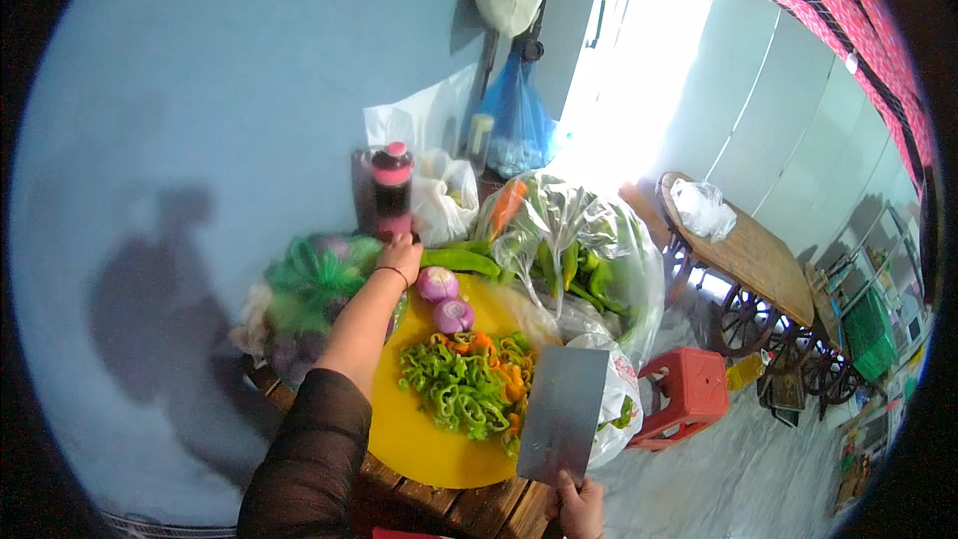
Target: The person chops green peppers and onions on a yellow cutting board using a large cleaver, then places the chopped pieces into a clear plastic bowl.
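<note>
My right hand [580, 503] grips a cleaver [563, 412] by its handle, the broad blade upright over the right edge of a yellow round cutting board [419, 445]. Farther off, my left hand [402, 256] reaches past the board to the foot of a dark bottle with a pink cap [393, 191]; its fingertips are hidden, so I cannot tell what they touch. Beside that hand lies a long green pepper [460, 261]. Two peeled purple onions [445, 299] rest at the board's far side. Sliced green and orange peppers [471, 385] are heaped in its middle.
A clear plastic bag of peppers [591, 269] stands right of the board, and a green net bag [322, 277] bulges on the left. Under the board is a slatted wooden table [479, 505]. A red plastic stool [685, 393] and an oval wooden table [737, 247] stand to the right.
</note>
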Demonstrator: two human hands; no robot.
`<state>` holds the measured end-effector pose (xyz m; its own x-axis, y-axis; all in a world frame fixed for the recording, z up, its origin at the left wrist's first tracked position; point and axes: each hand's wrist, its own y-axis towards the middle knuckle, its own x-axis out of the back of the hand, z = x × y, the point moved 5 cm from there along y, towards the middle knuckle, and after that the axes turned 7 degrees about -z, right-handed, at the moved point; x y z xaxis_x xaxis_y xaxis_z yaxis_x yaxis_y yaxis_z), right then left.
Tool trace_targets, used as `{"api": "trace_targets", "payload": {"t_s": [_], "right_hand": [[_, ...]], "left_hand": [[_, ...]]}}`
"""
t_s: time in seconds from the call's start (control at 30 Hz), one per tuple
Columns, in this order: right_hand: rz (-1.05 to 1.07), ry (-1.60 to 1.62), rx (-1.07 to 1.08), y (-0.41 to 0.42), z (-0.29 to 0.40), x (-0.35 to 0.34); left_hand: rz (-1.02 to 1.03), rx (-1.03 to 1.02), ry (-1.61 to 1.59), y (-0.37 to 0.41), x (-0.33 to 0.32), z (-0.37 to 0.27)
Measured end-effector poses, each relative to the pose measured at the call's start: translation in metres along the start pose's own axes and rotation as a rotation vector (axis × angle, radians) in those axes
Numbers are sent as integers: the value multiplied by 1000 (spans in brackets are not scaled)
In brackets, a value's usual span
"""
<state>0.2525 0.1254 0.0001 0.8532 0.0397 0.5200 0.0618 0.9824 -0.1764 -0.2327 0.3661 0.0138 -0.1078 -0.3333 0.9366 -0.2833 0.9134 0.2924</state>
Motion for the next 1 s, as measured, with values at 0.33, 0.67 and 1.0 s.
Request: {"api": "trace_targets", "payload": {"t_s": [0.33, 0.67, 1.0], "right_hand": [[280, 350, -50, -20, 26, -23], [421, -238, 482, -28, 72, -40], [492, -611, 556, 0, 102, -69]], "left_hand": [[-477, -360, -267, -31, 138, -46], [-254, 18, -1528, -153, 255, -24], [62, 97, -853, -288, 86, -55]]}}
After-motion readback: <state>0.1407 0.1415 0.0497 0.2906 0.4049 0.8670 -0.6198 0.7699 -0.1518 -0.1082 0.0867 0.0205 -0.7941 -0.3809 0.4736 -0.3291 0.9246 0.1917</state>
